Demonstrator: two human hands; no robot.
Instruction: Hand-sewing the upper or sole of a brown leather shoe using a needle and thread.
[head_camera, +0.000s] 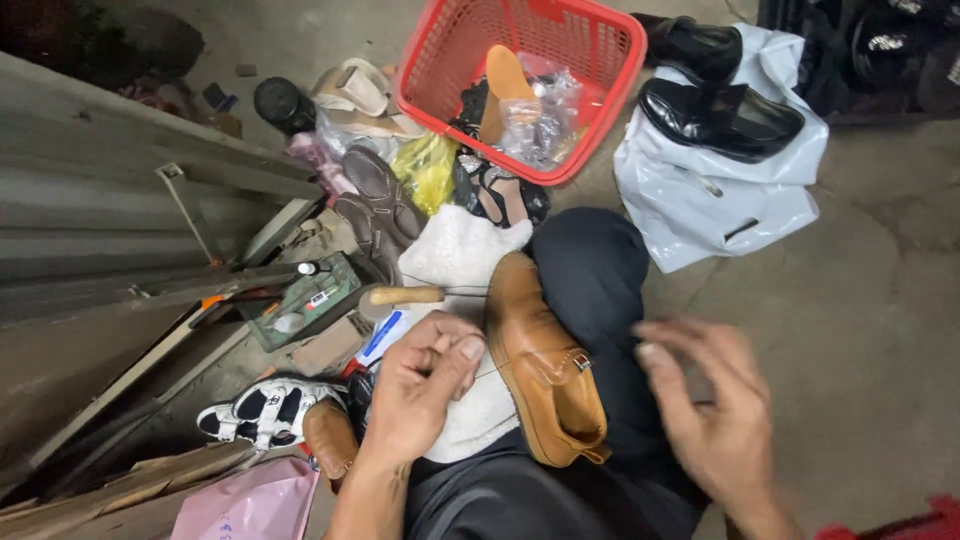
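Observation:
A tan leather shoe (545, 360) lies on its side across my lap, resting partly on a white fleecy cloth (462, 255). My left hand (425, 385) is pinched shut beside the shoe's sole, holding a thin dark thread (440, 285) that runs up past a wooden-handled tool (400, 296). My right hand (710, 400) hovers blurred to the right of the shoe, fingers spread, holding nothing that I can see.
A red plastic basket (610, 60) with an insole and bagged items stands ahead. Two black dress shoes (720, 110) sit on a white plastic bag (700, 200). Brown sandals (380, 200), a white sandal (265, 410), a green tray (300, 300) and metal sheets lie left.

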